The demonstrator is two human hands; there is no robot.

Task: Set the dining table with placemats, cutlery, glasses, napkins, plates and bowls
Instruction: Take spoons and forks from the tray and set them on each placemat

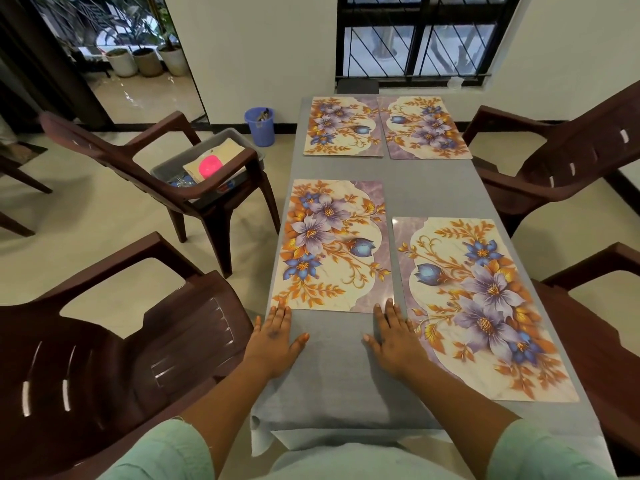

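Dark brown plastic armchairs (194, 174) stand on a glossy cream tiled floor (69, 216) (it mirrors the daylight) on both sides of the table. On the far white wall (263, 46) is a black-barred window (420, 38); a blue bin (260, 126) stands below, left.

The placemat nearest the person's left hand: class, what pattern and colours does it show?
The placemat shows purple and blue flowers with orange-gold leaves on cream, seen in the head view.

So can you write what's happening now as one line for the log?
step: placemats | left hand: flat at near-left placemat edge | right hand: flat, fingertips on same placemat | four placemats laid | tableware: none on table
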